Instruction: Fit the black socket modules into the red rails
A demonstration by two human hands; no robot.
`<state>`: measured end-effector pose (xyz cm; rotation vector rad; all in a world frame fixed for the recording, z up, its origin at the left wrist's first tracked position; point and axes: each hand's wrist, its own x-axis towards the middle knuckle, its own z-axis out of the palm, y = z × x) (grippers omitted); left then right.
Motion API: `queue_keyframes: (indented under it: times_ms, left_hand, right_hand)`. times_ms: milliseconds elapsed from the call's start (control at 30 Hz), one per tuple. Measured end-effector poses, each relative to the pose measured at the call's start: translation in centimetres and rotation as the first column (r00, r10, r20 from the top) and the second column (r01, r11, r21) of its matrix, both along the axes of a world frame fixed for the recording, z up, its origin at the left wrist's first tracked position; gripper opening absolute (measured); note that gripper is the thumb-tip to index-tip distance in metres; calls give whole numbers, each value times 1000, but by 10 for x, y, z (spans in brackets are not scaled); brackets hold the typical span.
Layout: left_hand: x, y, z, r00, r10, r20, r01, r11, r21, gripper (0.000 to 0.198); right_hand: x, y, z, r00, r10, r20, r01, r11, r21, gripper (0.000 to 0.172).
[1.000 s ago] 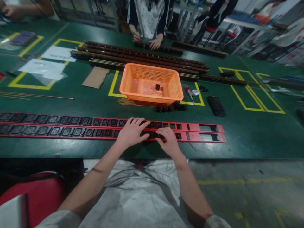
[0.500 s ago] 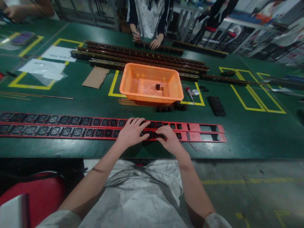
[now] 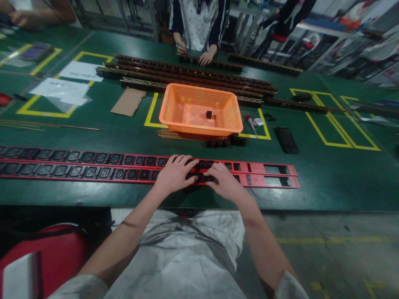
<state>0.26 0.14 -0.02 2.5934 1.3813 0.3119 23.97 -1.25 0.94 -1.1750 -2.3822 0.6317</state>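
Two long red strips [image 3: 93, 166] filled with black sockets lie side by side along the near edge of the green table [image 3: 327, 178]. My left hand [image 3: 174, 174] rests flat on both strips, fingers stretched over the sockets. My right hand [image 3: 225, 182] sits just right of it, fingers curled and pressing on a black socket [image 3: 204, 178] in the nearer strip. Right of my hands the strips' cut-outs [image 3: 274, 175] stand unfilled.
An orange basket [image 3: 201, 110] holding one small black part stands behind the strips, with loose black sockets [image 3: 226, 141] in front of it. A black phone [image 3: 286, 139], a screwdriver [image 3: 250, 123], cardboard [image 3: 128, 102], papers and dark long strips [image 3: 193, 79] lie farther back. Another person's hands [image 3: 205, 58] work opposite.
My right hand has shifted slightly left, closer to my left hand. The view has moved a little; the strips stay put.
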Motion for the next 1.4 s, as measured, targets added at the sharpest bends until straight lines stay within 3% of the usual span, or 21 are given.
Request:
queue_keyframes:
  times_ms: [167, 367, 600, 733, 1000, 1133, 1400]
  left_hand:
    - [0, 0, 0, 1000, 2, 12, -2, 1000, -1, 54]
    - [0, 0, -1, 1000, 2, 9, -2, 1000, 9, 54]
    - [0, 0, -1, 1000, -5, 22, 5, 1000, 9, 54]
    - [0, 0, -1, 1000, -1, 25, 0, 1000, 12, 54]
    - [1, 0, -1, 1000, 4, 25, -4, 1000, 16, 55]
    - [1, -1, -1, 1000, 1, 20, -1, 1000, 23, 55]
    - [0, -1, -2, 1000, -1, 8, 1, 1000, 12, 54]
  right_hand:
    - [-2, -1, -2, 997, -3, 80, 1, 1000, 27, 32]
    - [-5, -13, -21, 971, -186, 150, 153, 966, 208, 33]
    - [-11, -9, -32, 929, -301, 216, 264, 947, 185, 42]
    - [-11, -8, -20, 926, -270, 262, 253, 962, 99, 45]
    - [-4, -8, 1, 953, -151, 262, 170, 984, -49, 32]
    - [-3, -10, -9, 962, -159, 223, 167, 986, -19, 26]
    - [0, -19, -39, 965, -221, 143, 193, 962, 192, 30]
